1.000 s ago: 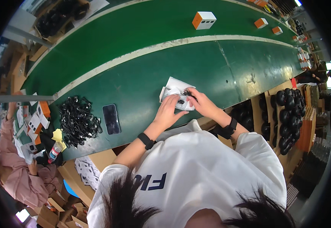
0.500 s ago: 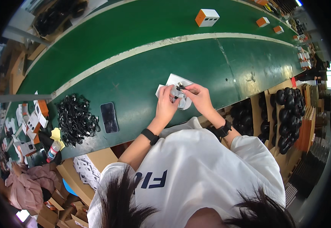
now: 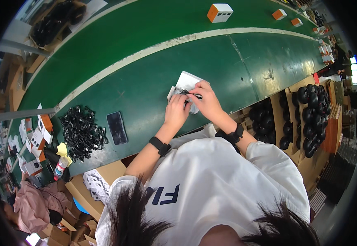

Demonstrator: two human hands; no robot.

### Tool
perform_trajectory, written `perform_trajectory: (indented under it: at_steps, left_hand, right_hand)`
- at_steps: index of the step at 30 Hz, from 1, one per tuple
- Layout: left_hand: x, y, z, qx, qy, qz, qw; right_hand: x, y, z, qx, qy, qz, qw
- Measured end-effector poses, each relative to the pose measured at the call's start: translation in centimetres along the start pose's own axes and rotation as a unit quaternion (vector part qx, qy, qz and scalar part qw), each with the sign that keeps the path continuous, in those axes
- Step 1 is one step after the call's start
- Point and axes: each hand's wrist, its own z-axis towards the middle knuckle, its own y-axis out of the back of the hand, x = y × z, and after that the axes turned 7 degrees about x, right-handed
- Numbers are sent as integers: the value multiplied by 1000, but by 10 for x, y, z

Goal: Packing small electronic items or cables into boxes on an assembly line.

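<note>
A small white open box (image 3: pixel 188 78) stands on the green table in front of me, with whitish clear plastic showing inside. Over its opening lies a short bundled black cable (image 3: pixel 183 92). My right hand (image 3: pixel 207 101) pinches the cable between thumb and fingers from the right. From the left my left hand (image 3: pixel 176 110) is closed at the same cable, its bent fingertips at the box's near left edge. The fingers partly hide the cable and the inside of the box.
A heap of black cables (image 3: pixel 82 133) and a dark phone (image 3: pixel 117 128) lie to the left. Orange-and-white boxes (image 3: pixel 219 14) sit on the far green strip. A bottle (image 3: pixel 61 167) stands near a person in pink (image 3: pixel 33 205). Cartons of round black items (image 3: pixel 309 123) are at right.
My right hand has come in toward the left hand and brought the cable down and left over the box. The view has shifted slightly.
</note>
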Motion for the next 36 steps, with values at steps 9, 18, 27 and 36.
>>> perform_trajectory:
  at_steps: [9,18,27,36]
  left_hand:
    - [-3,2,-8,-23,84,-97,991]
    - [4,7,-10,-8,-77,119,990]
    - [0,7,-17,88,-75,176,977]
    - [12,24,-25,90,-89,-17,992]
  right_hand:
    - [-2,-16,12,190,1,-276,942]
    - [-8,-10,-3,172,10,-138,975]
    - [-10,8,-50,0,-47,102,994]
    - [-37,-5,-48,51,39,-69,996]
